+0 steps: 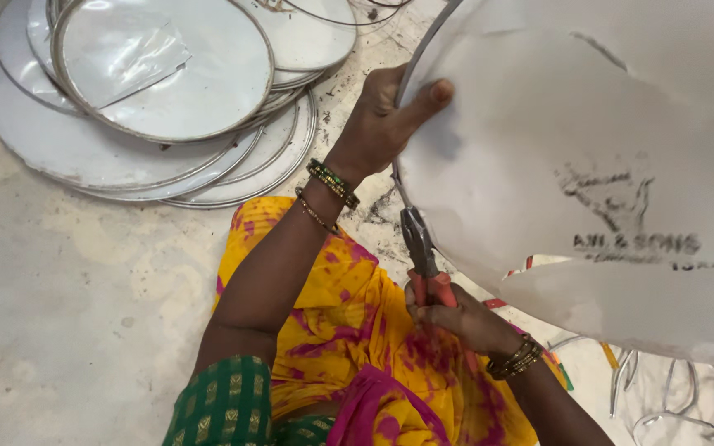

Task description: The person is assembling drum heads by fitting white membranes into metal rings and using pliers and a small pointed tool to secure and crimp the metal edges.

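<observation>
My left hand [378, 124] is clamped on the rim of the big round disc [572, 165] that I hold tilted up over my lap, thumb across its pale paper-covered face, fingers hidden behind. My right hand [456, 318] is closed round the red grips of the pliers [423, 256], whose nose bites the disc's metal edge just below my left hand.

The disc looks light for its width, I judge, and the sheet face is thin and tears easily (a torn flap already hangs at its lower edge). The wire-like rim is the stiff part, so the rim is where to hold; it may be sharp.

A dark printed mark with lettering under it sits on the disc's face towards its lower right. On the floor, at its far left, lies a stack of similar discs [159, 99]; the top one carries a loose clear plastic sheet [117, 49]. Bent wire scraps [671, 396] lie at the near right.
</observation>
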